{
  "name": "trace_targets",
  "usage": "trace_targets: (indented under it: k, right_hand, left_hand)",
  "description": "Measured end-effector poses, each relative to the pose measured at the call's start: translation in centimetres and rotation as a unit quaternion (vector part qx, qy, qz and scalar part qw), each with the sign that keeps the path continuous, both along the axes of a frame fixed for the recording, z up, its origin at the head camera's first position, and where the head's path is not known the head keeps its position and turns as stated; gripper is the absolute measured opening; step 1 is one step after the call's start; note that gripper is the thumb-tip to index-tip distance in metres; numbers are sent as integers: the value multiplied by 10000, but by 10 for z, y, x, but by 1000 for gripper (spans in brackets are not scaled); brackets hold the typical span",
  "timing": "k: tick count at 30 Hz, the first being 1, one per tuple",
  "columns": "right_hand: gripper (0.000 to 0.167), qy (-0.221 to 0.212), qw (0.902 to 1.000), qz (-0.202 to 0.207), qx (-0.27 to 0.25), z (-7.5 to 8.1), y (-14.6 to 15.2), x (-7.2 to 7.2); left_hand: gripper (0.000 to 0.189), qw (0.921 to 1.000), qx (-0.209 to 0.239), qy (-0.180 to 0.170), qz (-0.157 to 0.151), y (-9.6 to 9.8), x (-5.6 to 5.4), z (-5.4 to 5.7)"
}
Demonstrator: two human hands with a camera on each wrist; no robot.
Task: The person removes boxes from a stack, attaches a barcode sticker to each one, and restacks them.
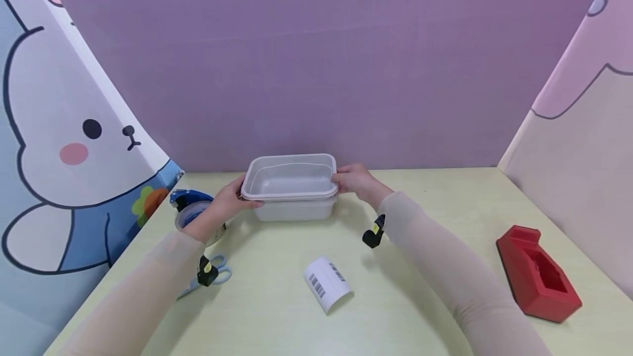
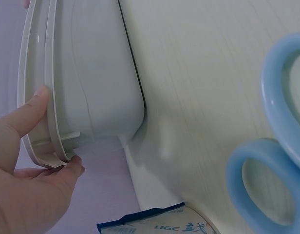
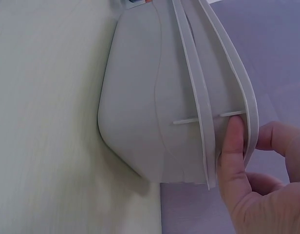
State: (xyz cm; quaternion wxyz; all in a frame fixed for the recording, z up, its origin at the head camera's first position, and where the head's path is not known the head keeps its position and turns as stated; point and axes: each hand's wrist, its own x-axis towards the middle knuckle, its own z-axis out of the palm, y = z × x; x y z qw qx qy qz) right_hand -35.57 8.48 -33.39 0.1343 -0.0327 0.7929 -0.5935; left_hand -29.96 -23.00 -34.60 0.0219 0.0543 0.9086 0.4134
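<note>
Two white plastic containers (image 1: 292, 210) stand nested at the back of the table, the rim of the upper one (image 1: 292, 172) a little above the lower rim. My left hand (image 1: 229, 199) grips the stack at its left end; in the left wrist view its thumb (image 2: 35, 109) lies against the upper container's side between the two rims. At the right end my right hand (image 1: 358, 181) pinches the upper container's rim, with a finger (image 3: 234, 141) under the edge and the thumb over it. The lower container's base appears to rest on the tabletop.
Light-blue-handled scissors (image 1: 222, 273) lie near my left wrist, partly hidden by it. Behind that forearm are a blue object (image 1: 185, 198) and a round roll-like item (image 1: 188, 214). A curled barcode label (image 1: 328, 284) lies in front. A red holder (image 1: 539, 276) sits far right.
</note>
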Motion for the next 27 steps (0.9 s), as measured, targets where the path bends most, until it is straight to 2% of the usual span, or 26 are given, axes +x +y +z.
trace_targets:
  k: [9, 20, 27]
  right_hand:
    - [46, -42, 9999, -16, -115, 2, 1, 1]
    - [44, 29, 9998, 0, -187, 19, 2, 0]
    - [43, 94, 9997, 68, -225, 29, 8, 1]
  left_hand:
    - [92, 9999, 156, 11, -16, 0, 1, -2]
    - [85, 9992, 389, -9, -42, -4, 1, -3]
    - [94, 9989, 436, -111, -94, -3, -2, -4]
